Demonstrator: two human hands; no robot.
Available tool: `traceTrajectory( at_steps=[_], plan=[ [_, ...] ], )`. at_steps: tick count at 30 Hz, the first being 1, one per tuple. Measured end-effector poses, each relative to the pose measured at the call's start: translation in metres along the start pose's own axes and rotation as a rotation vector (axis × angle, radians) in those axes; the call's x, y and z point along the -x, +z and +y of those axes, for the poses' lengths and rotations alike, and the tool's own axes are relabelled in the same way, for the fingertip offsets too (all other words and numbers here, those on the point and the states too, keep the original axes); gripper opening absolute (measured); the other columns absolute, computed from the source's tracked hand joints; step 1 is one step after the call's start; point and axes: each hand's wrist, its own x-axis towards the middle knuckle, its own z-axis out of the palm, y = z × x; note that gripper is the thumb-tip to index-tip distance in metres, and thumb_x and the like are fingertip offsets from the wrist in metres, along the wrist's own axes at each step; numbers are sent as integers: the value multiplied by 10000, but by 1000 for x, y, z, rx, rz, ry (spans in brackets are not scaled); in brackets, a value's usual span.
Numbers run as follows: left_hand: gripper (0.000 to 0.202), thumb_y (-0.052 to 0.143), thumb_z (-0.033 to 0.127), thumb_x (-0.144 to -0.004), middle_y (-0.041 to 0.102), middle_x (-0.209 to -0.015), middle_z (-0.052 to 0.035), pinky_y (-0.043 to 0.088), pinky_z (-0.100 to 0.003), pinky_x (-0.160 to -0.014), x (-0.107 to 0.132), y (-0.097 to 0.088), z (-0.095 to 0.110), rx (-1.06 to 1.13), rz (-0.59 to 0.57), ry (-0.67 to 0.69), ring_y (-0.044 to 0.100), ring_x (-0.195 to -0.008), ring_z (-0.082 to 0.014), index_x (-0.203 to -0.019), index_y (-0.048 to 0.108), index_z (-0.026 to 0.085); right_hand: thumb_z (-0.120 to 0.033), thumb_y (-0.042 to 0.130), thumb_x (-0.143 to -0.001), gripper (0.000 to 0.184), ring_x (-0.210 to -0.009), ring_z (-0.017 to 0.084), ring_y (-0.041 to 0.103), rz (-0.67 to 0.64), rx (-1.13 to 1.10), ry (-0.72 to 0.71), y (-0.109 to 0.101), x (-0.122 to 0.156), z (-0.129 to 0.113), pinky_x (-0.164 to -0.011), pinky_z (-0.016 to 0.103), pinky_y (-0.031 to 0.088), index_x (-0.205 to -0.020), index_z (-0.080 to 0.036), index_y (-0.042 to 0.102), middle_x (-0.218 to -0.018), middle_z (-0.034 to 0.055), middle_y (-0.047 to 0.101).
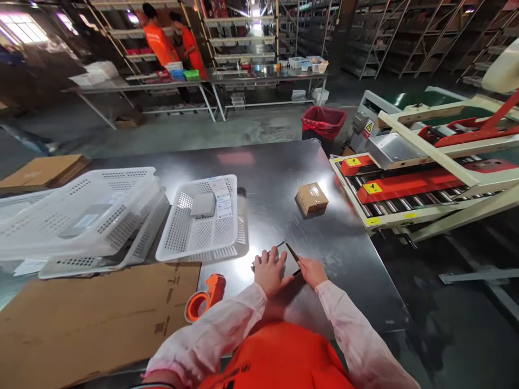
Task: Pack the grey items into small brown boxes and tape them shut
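Observation:
Both my hands are on a thin dark flat piece (288, 258) that rests on the steel table (267, 173) just in front of me. My left hand (269, 272) presses on it from above, fingers curled over its near edge. My right hand (312, 270) grips its right side and lifts that flap. A small closed brown carton (311, 196) sits on the table beyond my hands. To its left, a white perforated basket (205, 221) holds a grey box and a printed slip.
An orange tape dispenser (203, 297) lies beside a flat cardboard sheet (93, 319) at the near left. Stacked white baskets (81, 216) stand at the left. A roller conveyor machine (425, 178) adjoins the table's right edge. A red-lined bin (323, 122) stands behind. Two people in orange work at far shelves.

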Motion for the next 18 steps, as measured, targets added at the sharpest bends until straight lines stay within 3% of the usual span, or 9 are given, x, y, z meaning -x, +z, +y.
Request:
traceTrajectory(
  at_steps=[2,4,6,8,11,13,15,18],
  plan=[
    [689,503,649,-835,352,-1508,-153,318,-573,-1011,8,7,-8,15,8,35,347,-1302,-420,-1389,489,239,-242,335,-971,387,-899,206,677,-3,4,16,2,-1,-2,-769,275,461,-1228,-195,620,-987,89,732],
    [596,441,542,-912,387,-1488,-157,325,-527,-1055,16,7,-15,62,-2,61,367,-1318,-359,-1397,468,197,-231,315,-970,416,-929,214,667,3,-1,36,5,-1,-4,-793,291,466,-1289,-171,575,-1039,109,716],
    [495,349,407,-969,500,-1383,-165,379,-453,-1041,19,3,-19,109,-136,85,459,-1258,-292,-1375,479,155,-208,327,-956,448,-989,207,641,56,-20,50,8,0,-6,-833,294,464,-1365,-186,508,-1165,114,668],
    [465,312,358,-974,614,-1213,-176,446,-420,-964,15,-2,-19,126,-347,98,563,-1139,-284,-1262,579,108,-185,350,-936,482,-1072,216,588,101,-50,3,11,-2,-7,-908,320,445,-1402,-214,473,-1256,119,602],
    [511,344,431,-949,677,-1036,-203,499,-433,-835,1,-9,-17,121,-519,89,642,-987,-327,-1078,682,71,-203,445,-899,455,-1074,226,549,-7,-95,-176,14,-18,-8,-968,352,428,-1341,-200,549,-1154,124,610],
    [470,383,438,-929,685,-1034,-176,497,-412,-839,-4,-16,-21,141,-526,125,646,-983,-306,-1057,691,107,-201,505,-865,417,-1020,202,568,-149,-108,-274,17,-34,-9,-947,317,447,-1266,-198,618,-1067,97,632],
    [389,428,400,-905,671,-1092,-142,468,-396,-906,2,-26,-30,148,-444,121,615,-1052,-281,-1070,674,147,-154,514,-832,394,-952,185,590,-254,-95,-306,22,-49,-10,-899,294,468,-1189,-205,673,-1013,77,642],
    [396,409,424,-908,669,-1034,-148,462,-403,-891,21,-33,-45,144,-327,-127,611,-1016,-281,-991,670,138,-81,497,-786,462,-946,200,595,-348,-79,-307,30,-64,-8,-893,312,465,-1200,-191,670,-1039,88,630]
  ],
)
